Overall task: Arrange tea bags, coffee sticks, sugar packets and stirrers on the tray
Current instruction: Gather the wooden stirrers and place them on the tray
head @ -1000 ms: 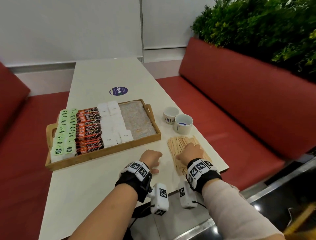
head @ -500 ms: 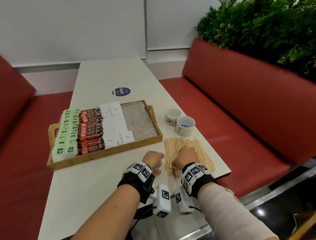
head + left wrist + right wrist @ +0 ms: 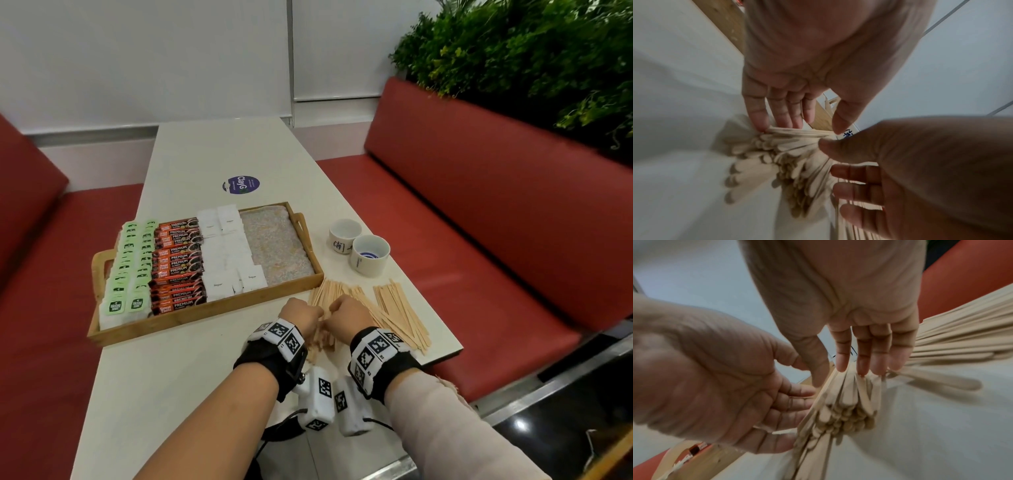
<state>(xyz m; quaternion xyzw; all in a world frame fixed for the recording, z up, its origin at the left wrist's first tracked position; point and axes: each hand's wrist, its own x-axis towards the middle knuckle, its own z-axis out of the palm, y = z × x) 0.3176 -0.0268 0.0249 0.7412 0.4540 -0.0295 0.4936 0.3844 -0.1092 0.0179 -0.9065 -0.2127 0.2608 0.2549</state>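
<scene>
Between the two palms, fingers [image 3: 863, 360] of both hands press in on a bunch of wooden stirrers [image 3: 789, 155]: the left hand [image 3: 301, 317] and right hand [image 3: 349, 313] gather it on the table [image 3: 191, 370] just in front of the tray [image 3: 205, 313]. More stirrers [image 3: 400, 311] lie fanned out to the right. Inside the tray sit green tea bags [image 3: 132, 267], coffee sticks [image 3: 178, 263] and white sugar packets [image 3: 229, 253] (its right section shows bare liner). Two cups [image 3: 359, 246] stand beyond.
</scene>
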